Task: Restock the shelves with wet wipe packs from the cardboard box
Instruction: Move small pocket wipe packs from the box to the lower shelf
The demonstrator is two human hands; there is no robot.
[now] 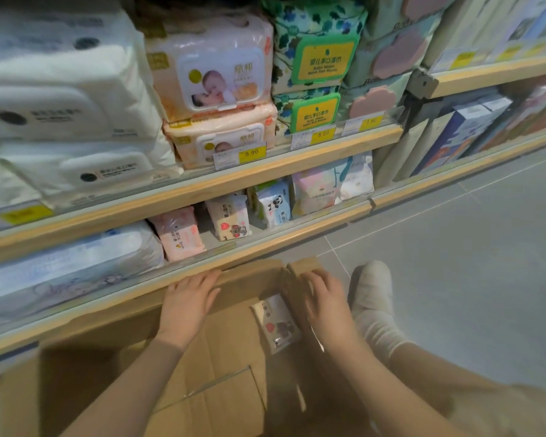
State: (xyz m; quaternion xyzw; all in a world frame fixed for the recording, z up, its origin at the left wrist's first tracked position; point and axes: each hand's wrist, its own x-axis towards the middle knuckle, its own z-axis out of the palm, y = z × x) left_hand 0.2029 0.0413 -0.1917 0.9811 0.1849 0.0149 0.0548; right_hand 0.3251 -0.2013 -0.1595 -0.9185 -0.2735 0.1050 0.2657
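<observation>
One wipe pack (276, 323) left leaning on the right inner wall of the cardboard box (221, 367), my left hand (188, 302) and right hand (323, 305) flat, open, empty on the far flaps; next I grab it for the bottom shelf (297, 230) gap beside the matching pack (230, 220).

1. Hands: 2, the left hand (188, 302) and the right hand (323, 302), both blurred.
2. Cardboard box (202, 373): 1.
3. Wet wipe pack in the box (276, 323): 1 was visible.
4. Peach baby-photo packs (215, 67): 2, stacked.
5. Green floral packs (316, 42): 2, stacked.
6. Large white packs (60, 83): at least 3; blur kept the count loose.
7. Small packs on the lower shelf (230, 219): about 5 showed.
8. Legible yellow price tags (252, 152): 3.
9. Foot in a white sock (372, 294): 1.
</observation>
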